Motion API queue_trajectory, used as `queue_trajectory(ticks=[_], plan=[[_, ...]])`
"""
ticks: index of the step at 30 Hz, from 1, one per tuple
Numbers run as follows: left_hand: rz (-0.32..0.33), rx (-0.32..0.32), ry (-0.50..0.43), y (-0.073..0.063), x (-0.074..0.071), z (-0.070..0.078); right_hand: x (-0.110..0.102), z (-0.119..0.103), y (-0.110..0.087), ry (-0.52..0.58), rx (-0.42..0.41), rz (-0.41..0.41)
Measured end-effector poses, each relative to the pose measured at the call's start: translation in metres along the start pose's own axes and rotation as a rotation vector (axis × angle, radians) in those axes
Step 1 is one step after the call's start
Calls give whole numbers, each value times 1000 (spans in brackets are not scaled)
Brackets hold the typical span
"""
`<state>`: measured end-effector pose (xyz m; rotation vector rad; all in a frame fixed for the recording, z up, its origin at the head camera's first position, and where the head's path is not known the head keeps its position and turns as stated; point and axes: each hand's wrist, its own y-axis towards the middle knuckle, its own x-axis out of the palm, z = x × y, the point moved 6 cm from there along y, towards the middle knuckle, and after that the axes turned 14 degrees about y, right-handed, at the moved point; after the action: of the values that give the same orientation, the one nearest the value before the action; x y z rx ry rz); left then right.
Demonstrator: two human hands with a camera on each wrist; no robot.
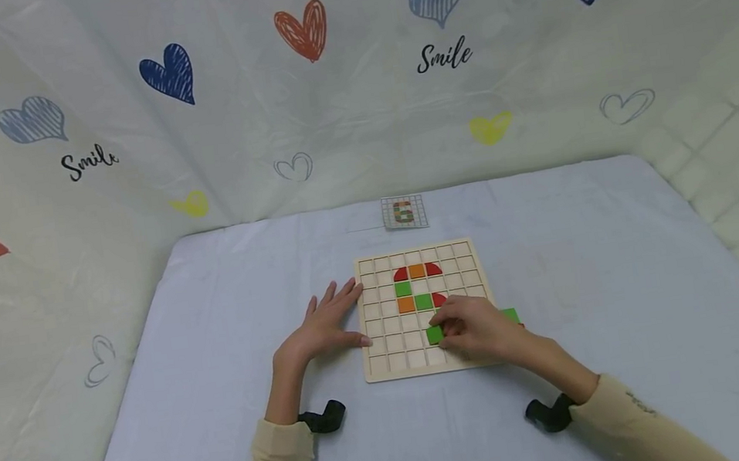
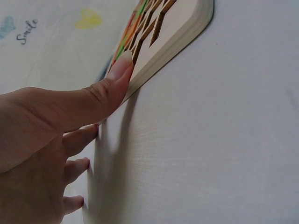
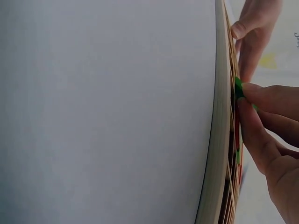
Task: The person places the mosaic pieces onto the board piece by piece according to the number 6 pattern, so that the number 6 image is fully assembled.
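A wooden grid board (image 1: 386, 353) lies on the table, with red, orange and green tiles set in its upper middle squares. My right hand (image 1: 476, 325) pinches a green square tile (image 1: 435, 335) between thumb and fingers, over the lower middle of the grid. In the right wrist view the green tile (image 3: 238, 87) is tilted at the fingertips, close over the board. My left hand (image 1: 323, 330) rests at the board's left edge, fingers spread. Its thumb (image 2: 122, 65) lies on the rim, while the other fingers touch the cloth beside it.
Behind the board lies a small pattern card (image 1: 404, 213) showing a 6 on a grid. Another green tile (image 1: 510, 315) shows at the board's right edge, partly hidden by my right hand. A white cloth (image 1: 245, 294) covers the table, and a heart-printed curtain (image 1: 367, 106) hangs behind.
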<state>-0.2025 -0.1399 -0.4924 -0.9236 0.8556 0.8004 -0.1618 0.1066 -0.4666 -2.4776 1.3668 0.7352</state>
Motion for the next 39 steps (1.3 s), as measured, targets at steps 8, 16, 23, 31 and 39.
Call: queue_trajectory(ticks=[8,16,23,31,39], plan=[[-2,1,5,0,-1,3,4,-3,1,-67,-28,-1],[-2,-11,11,0,0,2,5,-7,0,-85,-39,7],[2,-10,14,1,1,2,4,-8,-3,-77,-79,23],[-7,-11,10,0,0,2,-7,-5,-14,-47,-94,68],[-10,-4,5,-2,-2,3,-23,1,-25,-66,-32,94]])
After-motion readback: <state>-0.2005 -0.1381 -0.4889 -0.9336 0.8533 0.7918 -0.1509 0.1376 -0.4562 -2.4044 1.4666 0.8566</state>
